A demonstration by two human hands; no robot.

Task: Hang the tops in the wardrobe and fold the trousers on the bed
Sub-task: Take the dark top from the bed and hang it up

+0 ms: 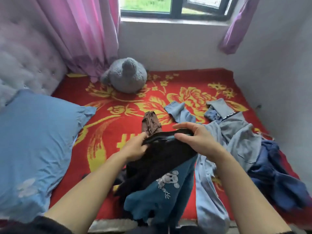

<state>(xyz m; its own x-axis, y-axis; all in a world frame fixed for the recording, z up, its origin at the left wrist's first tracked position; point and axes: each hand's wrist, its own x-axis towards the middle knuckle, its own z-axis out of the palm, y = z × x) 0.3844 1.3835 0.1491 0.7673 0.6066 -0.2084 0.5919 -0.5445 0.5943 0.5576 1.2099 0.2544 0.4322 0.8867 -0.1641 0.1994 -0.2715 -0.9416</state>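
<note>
Head view: black garment (160,159) pinched along its top edge, left hand (135,146) at nine o'clock, right hand (198,141) at three (teal mouse-print top (157,200) beneath).

One left hand (135,146) and one right hand (195,139) are gripping one black garment (160,159); one pillow (37,132) and one plush toy (125,76) are lying nearby.
</note>
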